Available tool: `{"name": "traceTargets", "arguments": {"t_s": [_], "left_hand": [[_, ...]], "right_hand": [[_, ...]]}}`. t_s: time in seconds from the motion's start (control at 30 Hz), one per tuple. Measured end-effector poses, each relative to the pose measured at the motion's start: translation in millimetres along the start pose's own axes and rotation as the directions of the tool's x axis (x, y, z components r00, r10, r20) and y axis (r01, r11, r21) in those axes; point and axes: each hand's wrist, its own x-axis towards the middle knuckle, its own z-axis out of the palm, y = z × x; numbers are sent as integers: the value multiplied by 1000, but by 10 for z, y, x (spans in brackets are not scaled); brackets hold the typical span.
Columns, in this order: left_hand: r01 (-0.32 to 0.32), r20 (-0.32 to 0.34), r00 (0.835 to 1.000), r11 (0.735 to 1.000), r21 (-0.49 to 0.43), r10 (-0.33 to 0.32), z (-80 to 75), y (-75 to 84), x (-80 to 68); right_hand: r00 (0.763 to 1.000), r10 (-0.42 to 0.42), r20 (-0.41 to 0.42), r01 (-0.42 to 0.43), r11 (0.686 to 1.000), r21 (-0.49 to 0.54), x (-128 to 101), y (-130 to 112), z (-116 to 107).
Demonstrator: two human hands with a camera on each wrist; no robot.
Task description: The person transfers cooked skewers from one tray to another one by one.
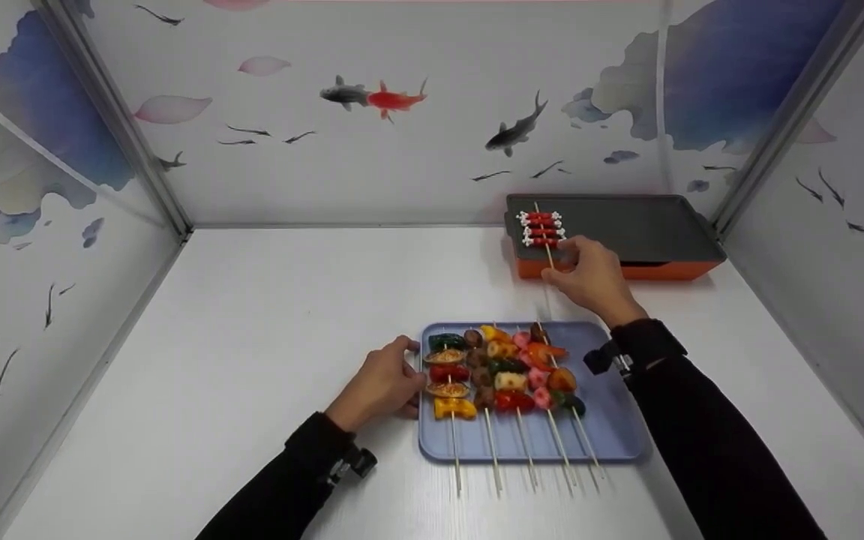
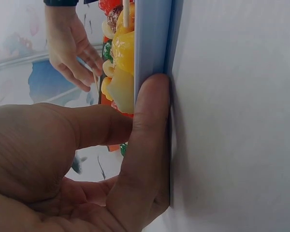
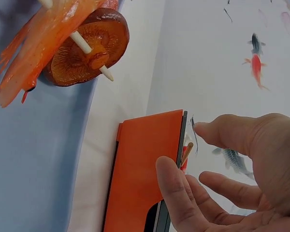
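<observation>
My left hand (image 1: 383, 382) holds the left edge of a blue tray (image 1: 616, 427), with one finger (image 2: 152, 104) along its outer wall, low by the table. On the tray lie several skewers with toy-like food, such as yellow and red pepper pieces (image 1: 454, 409), a shrimp (image 3: 53, 43) and a mushroom (image 3: 89, 48). Over at the grill (image 1: 642, 232), a skewer of red pieces with white ends (image 1: 541, 229) rests on the dark top. My right hand (image 1: 593, 277) is around that skewer's stick, its thumb and fingers spread apart with a gap in the right wrist view.
The grill has an orange body (image 3: 145, 159) and stands at the back right, close to the patterned back wall (image 1: 432, 150). Skewer sticks (image 1: 526, 450) poke out over the tray's near edge. White table surface (image 1: 289, 315) extends left of the tray.
</observation>
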Motion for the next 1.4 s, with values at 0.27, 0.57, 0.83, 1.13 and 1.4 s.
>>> {"name": "traceTargets", "arguments": {"t_s": [0.27, 0.57, 0.83, 1.13, 1.4], "left_hand": [[-12, 3, 1000, 1000, -24, 12, 2, -7, -7], [-21, -4, 1000, 1000, -12, 21, 9, -17, 2], [-10, -6, 1000, 1000, -5, 10, 10, -9, 4], [1, 4, 1000, 1000, -11, -1, -1, -7, 2], [4, 10, 1000, 1000, -18, -4, -6, 1, -7]], "right_hand": [[1000, 26, 10, -26, 999, 22, 48, 28, 21], [999, 50, 17, -51, 997, 51, 121, 35, 20], [997, 77, 10, -77, 996, 35, 184, 16, 1], [990, 132, 52, -136, 988, 77, 190, -15, -80], [986, 148, 81, -157, 981, 112, 186, -35, -126]]}}
